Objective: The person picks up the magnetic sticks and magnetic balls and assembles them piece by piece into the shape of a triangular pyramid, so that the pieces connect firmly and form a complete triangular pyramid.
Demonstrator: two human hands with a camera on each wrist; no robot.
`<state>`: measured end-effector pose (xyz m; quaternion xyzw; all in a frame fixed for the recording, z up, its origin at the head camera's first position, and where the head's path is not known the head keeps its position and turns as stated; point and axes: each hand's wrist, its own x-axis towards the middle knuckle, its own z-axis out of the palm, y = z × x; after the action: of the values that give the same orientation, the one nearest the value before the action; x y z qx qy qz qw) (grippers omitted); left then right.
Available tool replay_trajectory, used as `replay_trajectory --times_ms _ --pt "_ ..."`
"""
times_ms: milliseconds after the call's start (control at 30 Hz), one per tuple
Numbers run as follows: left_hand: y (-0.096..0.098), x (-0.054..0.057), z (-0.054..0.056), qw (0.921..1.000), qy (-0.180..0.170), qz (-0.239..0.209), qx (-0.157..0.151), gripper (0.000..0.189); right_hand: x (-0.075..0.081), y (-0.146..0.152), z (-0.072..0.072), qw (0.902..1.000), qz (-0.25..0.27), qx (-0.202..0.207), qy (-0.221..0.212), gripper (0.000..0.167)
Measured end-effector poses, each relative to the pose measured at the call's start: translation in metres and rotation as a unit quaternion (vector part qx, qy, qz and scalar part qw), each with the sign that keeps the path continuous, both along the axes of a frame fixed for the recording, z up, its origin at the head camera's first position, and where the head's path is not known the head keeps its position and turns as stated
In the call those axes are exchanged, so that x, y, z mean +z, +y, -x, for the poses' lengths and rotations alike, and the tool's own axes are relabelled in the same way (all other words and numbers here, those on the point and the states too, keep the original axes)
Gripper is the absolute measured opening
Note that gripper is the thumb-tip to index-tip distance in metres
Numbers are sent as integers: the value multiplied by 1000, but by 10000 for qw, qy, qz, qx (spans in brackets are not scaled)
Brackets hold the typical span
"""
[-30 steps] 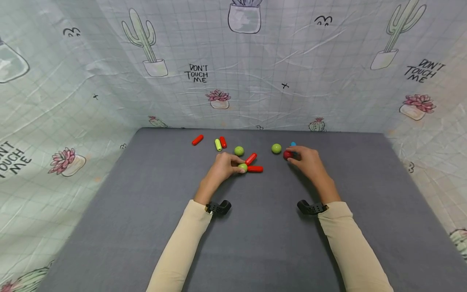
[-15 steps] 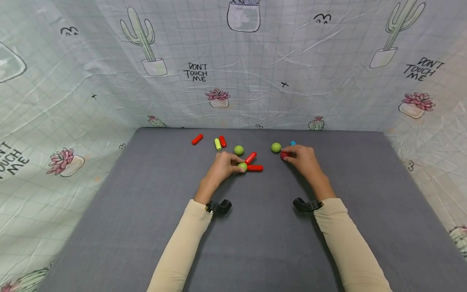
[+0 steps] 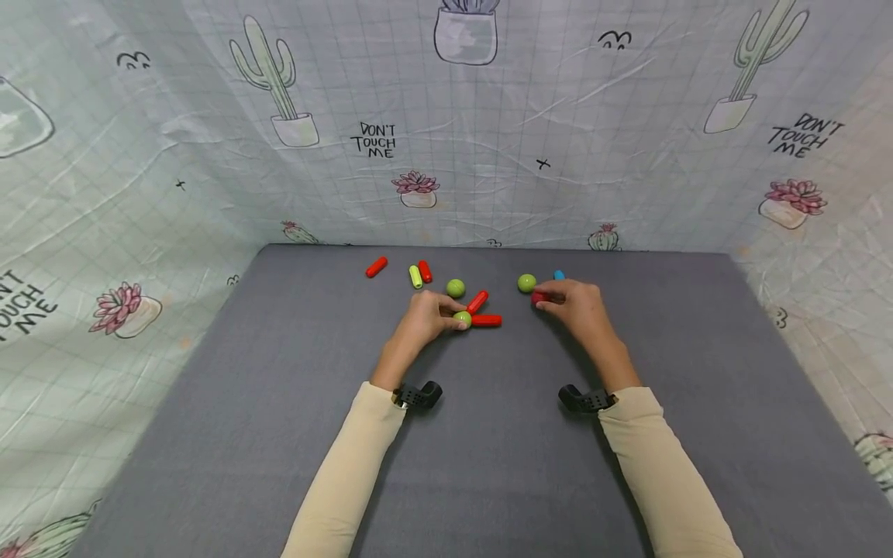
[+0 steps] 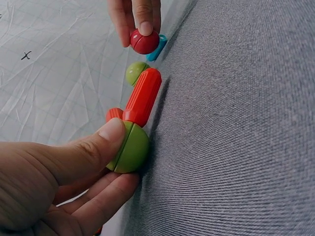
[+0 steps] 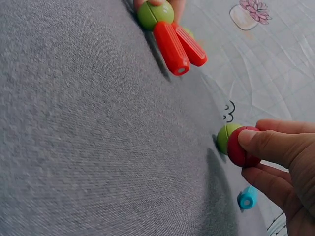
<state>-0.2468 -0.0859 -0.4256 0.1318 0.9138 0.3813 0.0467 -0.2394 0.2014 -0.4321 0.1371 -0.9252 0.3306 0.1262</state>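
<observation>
My left hand [image 3: 425, 316] pinches a green ball [image 4: 134, 147] between thumb and fingers. Two red rods [image 3: 487, 320] join that ball and spread from it in a V towards the right. In the right wrist view, the near rod [image 5: 171, 48] shows a small round metal-like dot on its end. My right hand [image 3: 580, 304] pinches a dark red ball [image 5: 243, 146] between thumb and fingers, to the right of the rods and apart from them. Just behind the red ball is a loose green ball [image 3: 526, 283]. A blue rod [image 5: 248, 197] lies near the right fingers, partly hidden in the head view.
Another green ball [image 3: 456, 288] sits behind my left hand. Farther left lie a yellow-green rod [image 3: 415, 277] beside a red rod [image 3: 425, 271], and one more red rod [image 3: 377, 266]. A printed cloth [image 3: 488, 155] hangs at the grey table's [image 3: 488, 465] back edge.
My right hand has moved slightly left with the red ball, mostly in the first half second. The left hand keeps its hold on the green ball with the two rods.
</observation>
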Motion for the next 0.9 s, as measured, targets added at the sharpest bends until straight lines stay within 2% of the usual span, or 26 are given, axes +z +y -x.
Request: replay_trajectory --times_ms 200,333,500,667,900 --pt "-1 -2 0 10000 48 -83 20 29 -1 -3 -5 9999 111 89 -94 28" --pt "-4 -5 2 9999 32 -115 40 29 -2 -6 -6 9997 130 113 -198 36" --pt "-7 -9 4 9997 -105 -198 22 29 -3 -9 -8 9990 44 -16 -453 42" --pt "-9 -11 4 9989 -306 -356 -38 30 -3 -12 -10 9985 -257 -153 -466 41" --pt "-11 -9 4 9982 -447 -408 -19 29 -3 -17 -12 9985 -90 -48 -535 40"
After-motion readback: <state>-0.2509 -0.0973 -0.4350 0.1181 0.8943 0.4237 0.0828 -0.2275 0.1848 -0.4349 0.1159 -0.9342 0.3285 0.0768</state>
